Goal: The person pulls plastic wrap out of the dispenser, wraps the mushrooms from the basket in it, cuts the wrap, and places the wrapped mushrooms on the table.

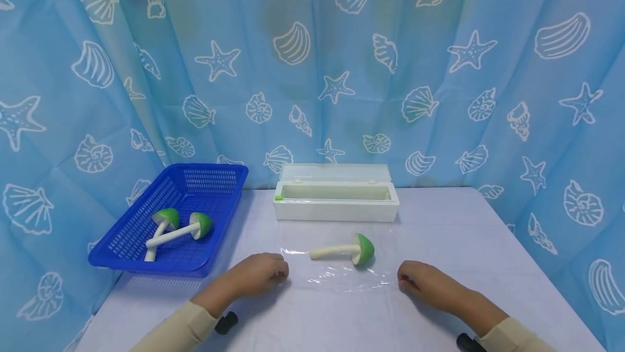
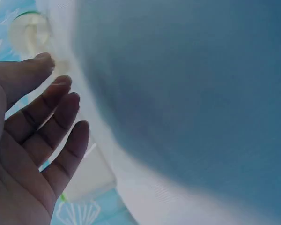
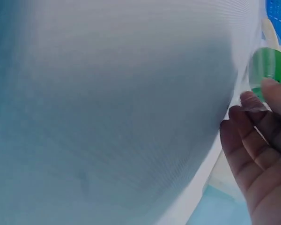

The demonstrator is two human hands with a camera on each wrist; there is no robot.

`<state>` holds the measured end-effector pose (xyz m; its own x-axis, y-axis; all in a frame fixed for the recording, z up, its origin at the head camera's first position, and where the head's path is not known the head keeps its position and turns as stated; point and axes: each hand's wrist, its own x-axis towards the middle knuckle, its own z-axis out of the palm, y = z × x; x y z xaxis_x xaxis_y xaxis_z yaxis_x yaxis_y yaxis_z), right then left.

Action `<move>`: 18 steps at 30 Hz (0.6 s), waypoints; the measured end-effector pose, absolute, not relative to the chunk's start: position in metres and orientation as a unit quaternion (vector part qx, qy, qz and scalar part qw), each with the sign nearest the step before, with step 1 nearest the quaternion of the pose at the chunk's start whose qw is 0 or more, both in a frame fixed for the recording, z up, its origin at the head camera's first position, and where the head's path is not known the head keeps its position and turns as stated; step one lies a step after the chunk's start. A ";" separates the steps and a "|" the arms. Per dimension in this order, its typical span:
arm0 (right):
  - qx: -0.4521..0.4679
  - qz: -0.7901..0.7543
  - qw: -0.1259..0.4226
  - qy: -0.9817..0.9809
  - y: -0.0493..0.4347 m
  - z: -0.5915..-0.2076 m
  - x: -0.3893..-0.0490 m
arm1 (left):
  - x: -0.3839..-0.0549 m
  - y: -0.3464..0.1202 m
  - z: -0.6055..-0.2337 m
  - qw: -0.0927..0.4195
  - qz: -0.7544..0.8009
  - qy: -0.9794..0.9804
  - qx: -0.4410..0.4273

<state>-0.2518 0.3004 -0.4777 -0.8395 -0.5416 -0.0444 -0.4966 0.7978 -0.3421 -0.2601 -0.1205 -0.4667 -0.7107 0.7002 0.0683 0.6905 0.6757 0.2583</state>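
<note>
At my far left stood the blue basket (image 1: 197,200), tilted to no side that I could see, its walls keeping two green-capped mushrooms (image 1: 178,232) together, one stem crossed over the other. My left hand (image 1: 256,276) rested near the table's front, between basket and film; its thumb and forefinger were close together, the other fingers loosely bent. I could not tell whether any film was caught in that narrow gap.

Behind the work sat the long white box (image 1: 337,211), its lid tipped back so the trough was open, probably set there to be within reach yet out of my way. In front of it, the clear film (image 1: 332,276) was spread across the white table (image 1: 439,222), and the single mushroom (image 1: 342,249) lay on it, stem leftward and cap rightward, likely placed so to have film on either side.

My right hand (image 1: 429,284) pinched the film's right edge between thumb and forefinger, I judged to keep the slippery sheet from wrinkling or drifting.
</note>
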 end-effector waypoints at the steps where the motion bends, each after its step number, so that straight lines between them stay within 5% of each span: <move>1: -0.259 -0.163 0.072 0.949 0.299 -0.476 -0.252 | -0.261 -0.121 -0.463 0.016 0.144 0.916 0.375; 11: -0.258 -0.214 -0.053 0.941 0.301 -0.456 -0.275 | -0.292 -0.118 -0.450 -0.008 0.340 0.891 0.302; 18: -0.202 -0.313 -0.029 0.928 0.294 -0.476 -0.329 | -0.331 -0.094 -0.467 0.056 0.557 0.819 0.123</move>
<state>-0.3285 0.2936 -0.4760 -0.9167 -0.3571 0.1793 -0.3928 0.7227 -0.5687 -0.3311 -0.0942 -0.4675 -0.9636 0.2638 0.0443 0.1380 0.3484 0.9271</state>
